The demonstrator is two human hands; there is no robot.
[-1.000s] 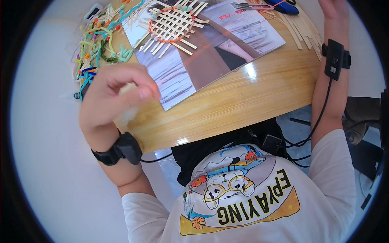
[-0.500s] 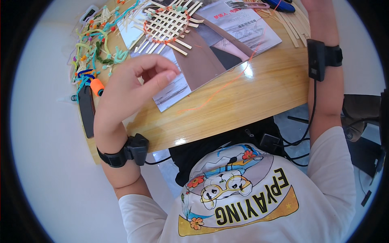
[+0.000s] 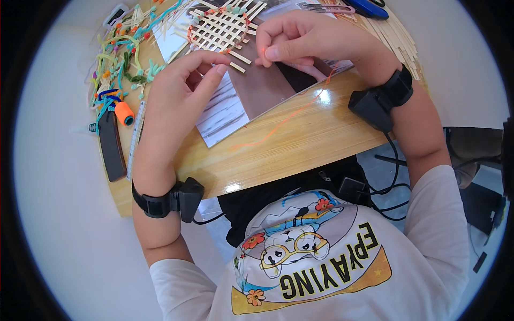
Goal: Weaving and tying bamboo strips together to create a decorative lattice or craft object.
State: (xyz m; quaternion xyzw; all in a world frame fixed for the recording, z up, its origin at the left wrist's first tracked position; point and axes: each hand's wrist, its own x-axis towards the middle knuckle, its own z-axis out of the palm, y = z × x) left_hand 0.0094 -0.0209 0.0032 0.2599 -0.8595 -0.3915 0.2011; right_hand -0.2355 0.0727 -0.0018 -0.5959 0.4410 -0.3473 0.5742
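Note:
A round lattice of pale woven wooden strips (image 3: pixel 217 32), bound with orange and light green around its ring, lies on a picture sheet (image 3: pixel 262 101) at the far side of the table. My left hand (image 3: pixel 182 88) hovers at the lattice's near edge, fingers loosely curled, thumb and index tips slightly apart with nothing visible between them. Just right of the lattice, my right hand (image 3: pixel 300 40) pinches a bit of orange, apparently thread, between thumb and index finger. A loose orange thread (image 3: pixel 276 128) trails across the sheet's edge onto the wood.
Pipe cleaners and beads (image 3: pixel 126 59) crowd the left side, beside an orange spool (image 3: pixel 124 113), a dark flat case (image 3: pixel 111 147) and a ruler (image 3: pixel 136 136). Several bare strips (image 3: pixel 391 35) lie at the far right near a blue-handled tool (image 3: pixel 368 7).
My right hand has come down from the upper right to beside the lattice. My left hand has moved up slightly to the lattice's near edge.

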